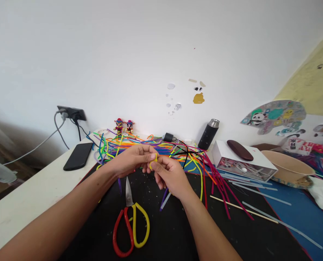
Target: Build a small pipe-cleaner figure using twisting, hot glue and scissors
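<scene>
Two hands, nearly closed, pinch between them what seems a yellow pipe cleaner.

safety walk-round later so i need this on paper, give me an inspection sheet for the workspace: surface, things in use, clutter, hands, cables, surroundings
Surface: white table; black mat with small pale specks.
Things in use: small yellow piece, partly hidden; scissors on the mat, tip facing away.
Clutter: coloured pipe cleaners piled beyond the hands; phone at left; bottle, white box and bowl at right.
Hands: left hand and right hand both pinch the yellow piece.
Cables: grey cable and black cable by a wall socket.
Surroundings: white wall with stickers; drawings at right.
</scene>
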`<state>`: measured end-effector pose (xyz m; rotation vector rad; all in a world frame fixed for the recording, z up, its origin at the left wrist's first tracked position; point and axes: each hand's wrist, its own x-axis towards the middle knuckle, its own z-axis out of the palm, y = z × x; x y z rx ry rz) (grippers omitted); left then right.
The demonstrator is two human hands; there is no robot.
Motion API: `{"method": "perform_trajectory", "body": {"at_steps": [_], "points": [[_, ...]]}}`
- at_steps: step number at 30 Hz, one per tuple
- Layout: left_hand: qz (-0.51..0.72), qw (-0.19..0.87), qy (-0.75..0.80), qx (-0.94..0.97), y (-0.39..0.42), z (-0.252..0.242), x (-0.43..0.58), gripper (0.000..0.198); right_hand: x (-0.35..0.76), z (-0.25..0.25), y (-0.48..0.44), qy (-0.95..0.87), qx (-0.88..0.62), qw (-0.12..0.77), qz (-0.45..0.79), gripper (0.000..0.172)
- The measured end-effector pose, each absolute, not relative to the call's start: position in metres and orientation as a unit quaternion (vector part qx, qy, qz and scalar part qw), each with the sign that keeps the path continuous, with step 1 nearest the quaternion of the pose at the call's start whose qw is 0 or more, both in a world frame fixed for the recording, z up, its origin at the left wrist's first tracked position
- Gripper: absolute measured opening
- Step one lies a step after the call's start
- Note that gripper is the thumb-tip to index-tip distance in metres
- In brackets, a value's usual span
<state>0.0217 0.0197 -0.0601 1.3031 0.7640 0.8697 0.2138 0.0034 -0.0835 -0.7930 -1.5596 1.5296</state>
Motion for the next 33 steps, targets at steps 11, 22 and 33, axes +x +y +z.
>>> {"method": "perform_trajectory", "body": {"at_steps": [11, 22, 33], "points": [[0.436, 0.561, 0.375, 0.596, 0.022, -0.055, 0.02, 0.038, 0.214, -0.091, 0.008, -0.597, -0.346, 0.442, 0.573, 0.054], [0.489, 0.513, 0.365, 0.604, 0.02, -0.062, 0.03, 0.036, 0.214, -0.092, 0.012, -0.523, -0.331, 0.473, 0.627, 0.055], [0.489, 0.492, 0.387, 0.608, 0.02, -0.064, 0.029, 0.034, 0.216, -0.085, 0.01, -0.494, -0.329, 0.5, 0.631, 0.047]]}}
